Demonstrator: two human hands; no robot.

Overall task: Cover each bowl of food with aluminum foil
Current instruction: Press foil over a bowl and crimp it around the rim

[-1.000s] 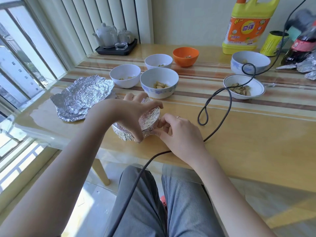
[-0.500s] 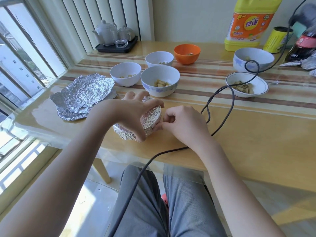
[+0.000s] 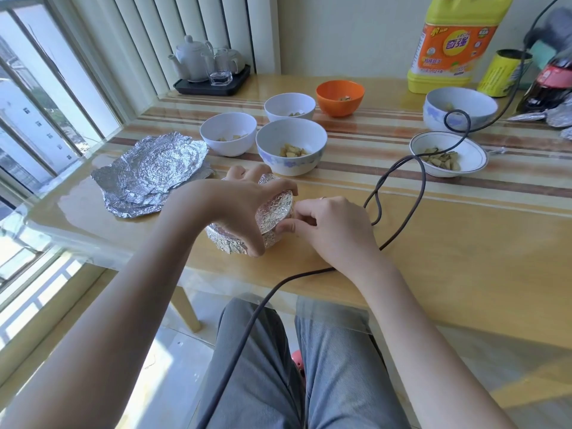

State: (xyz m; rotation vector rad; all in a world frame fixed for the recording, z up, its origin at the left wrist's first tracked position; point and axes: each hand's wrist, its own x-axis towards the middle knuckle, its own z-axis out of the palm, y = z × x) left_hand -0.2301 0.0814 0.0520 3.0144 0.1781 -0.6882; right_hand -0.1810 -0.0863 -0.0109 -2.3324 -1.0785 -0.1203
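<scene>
I sit at a shiny yellow table (image 3: 433, 249) next to a big window (image 3: 40, 97). My left hand (image 3: 230, 209) is over a bowl wrapped in foil (image 3: 274, 210). My fingers are spread wide and curl around it, with my thumb down the near side and my other fingers over the far side. My right hand (image 3: 332, 229) is just to the right of the bowl. Its fingertips (image 3: 289, 226) are bunched together and pinch the foil at the bowl's edge. The bowl sits on the table right between my two hands.

Left of my left hand lies a stack of foil sheets (image 3: 151, 173). Past my fingers are open bowls with food in them: three white bowls (image 3: 291, 150) close together and an orange bowl (image 3: 340, 97) behind them. Far off to the right of my right hand are two more bowls (image 3: 448, 153). A dark cord (image 3: 399, 193) loops across the table just beside my right hand. A yellow bottle (image 3: 455, 44) stands at the back.
</scene>
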